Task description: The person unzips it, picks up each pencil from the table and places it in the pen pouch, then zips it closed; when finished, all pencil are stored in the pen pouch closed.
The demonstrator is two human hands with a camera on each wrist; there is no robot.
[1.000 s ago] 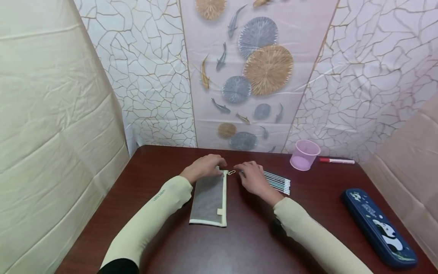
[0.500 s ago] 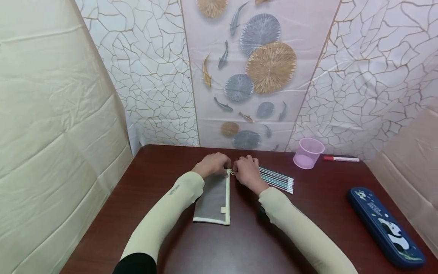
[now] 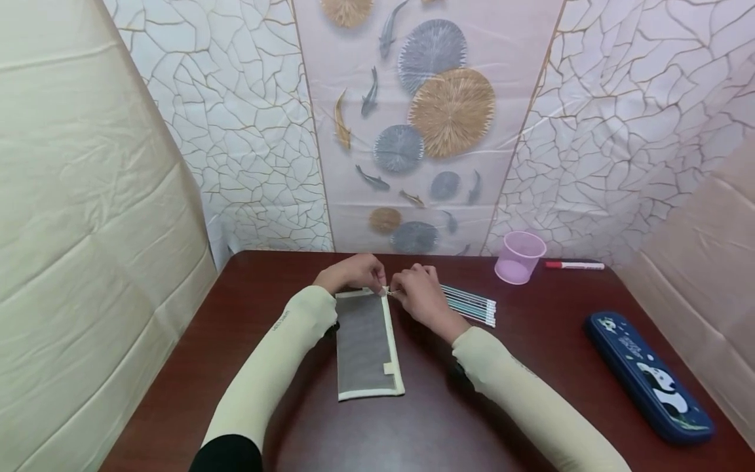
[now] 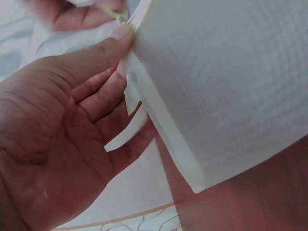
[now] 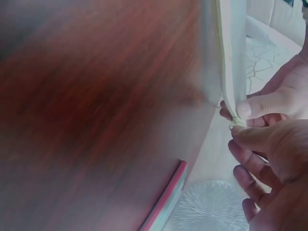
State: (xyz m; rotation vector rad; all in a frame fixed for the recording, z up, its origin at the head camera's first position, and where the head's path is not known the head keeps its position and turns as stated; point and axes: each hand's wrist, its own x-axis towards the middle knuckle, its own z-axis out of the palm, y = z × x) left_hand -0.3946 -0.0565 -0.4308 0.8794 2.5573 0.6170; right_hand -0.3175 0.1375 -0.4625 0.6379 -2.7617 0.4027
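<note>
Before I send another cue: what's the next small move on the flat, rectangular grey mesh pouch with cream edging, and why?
Probably draw the small cream loop pull along the right-hand cream edging toward the pouch's near end. The right hand pinches the pull at the far corner, the left hand pinches that corner, and the edging runs nearward from there.

Brown table [image 3: 448,419], pink cup [image 3: 520,258], marker [image 3: 575,265], sticks [image 3: 474,306], blue case [image 3: 649,377]

Forward-down head view, close wrist views
</note>
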